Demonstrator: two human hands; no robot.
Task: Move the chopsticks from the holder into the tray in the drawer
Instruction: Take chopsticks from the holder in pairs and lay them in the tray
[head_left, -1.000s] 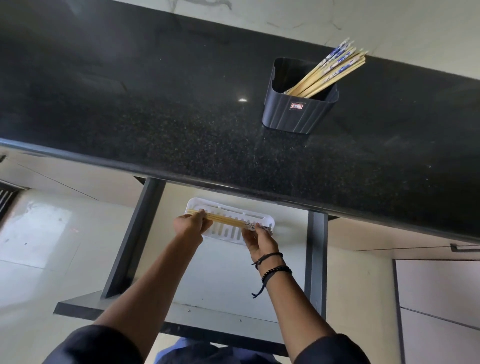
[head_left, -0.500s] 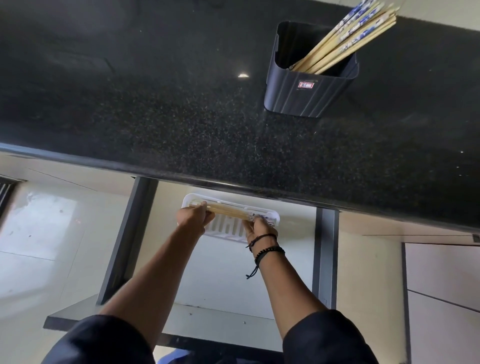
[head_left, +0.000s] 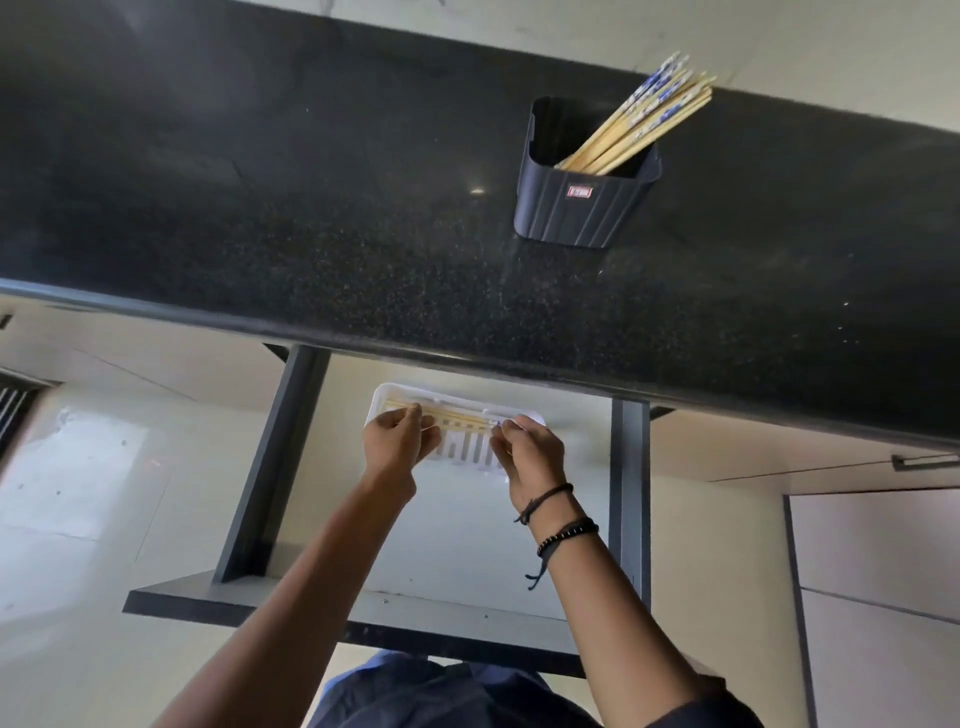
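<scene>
A dark ribbed holder (head_left: 582, 208) stands on the black counter with several wooden chopsticks (head_left: 644, 124) leaning out to the right. Below the counter edge an open drawer (head_left: 270, 467) holds a white slotted tray (head_left: 470, 452). A bundle of chopsticks (head_left: 460, 415) lies lengthwise in the tray's far part. My left hand (head_left: 397, 441) pinches its left end and my right hand (head_left: 524, 452) pinches its right end. The tray's far rim is partly hidden by the counter.
The speckled black counter (head_left: 311, 208) overhangs the back of the drawer. The drawer's pale floor (head_left: 467, 535) lies in front of the tray. A cabinet handle (head_left: 924, 460) shows at the right, and tiled floor at the left.
Both hands have stayed on the ends of the chopstick bundle in the tray. The view has tilted, so the holder sits lower in the frame than half a second ago.
</scene>
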